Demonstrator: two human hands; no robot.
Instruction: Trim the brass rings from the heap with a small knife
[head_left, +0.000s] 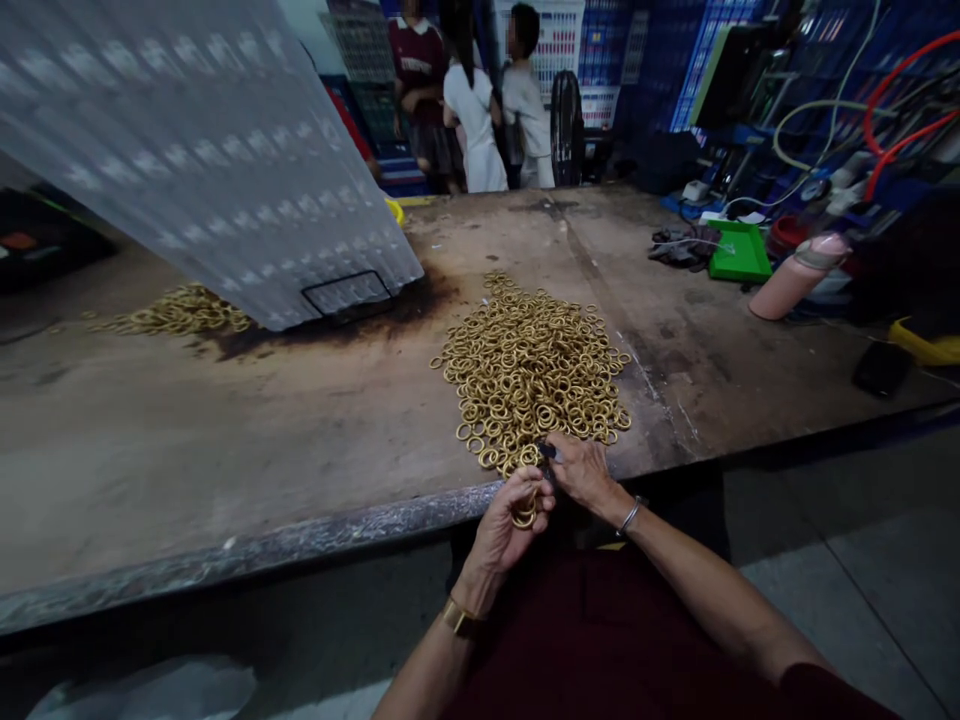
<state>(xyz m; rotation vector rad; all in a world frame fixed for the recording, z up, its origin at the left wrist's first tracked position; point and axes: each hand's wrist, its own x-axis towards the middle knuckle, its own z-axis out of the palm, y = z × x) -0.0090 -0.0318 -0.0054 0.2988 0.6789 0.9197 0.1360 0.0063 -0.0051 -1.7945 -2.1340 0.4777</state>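
Gold-coloured rings point(536, 375), one large pile: heaped at the near edge of the worn table point(315, 440), right of the pale ribbed stack point(217, 150). Loose rings point(525, 513), several: held in the curled fingers of the left hand point(501, 522). Small dark tool point(550, 452), one: gripped narrowly in the right hand point(583, 472), at the pile's near side; its exact kind cannot be told. Second heap point(184, 312): spread at far left. Pink bottle point(796, 280), green tray point(739, 252): placed at far right.
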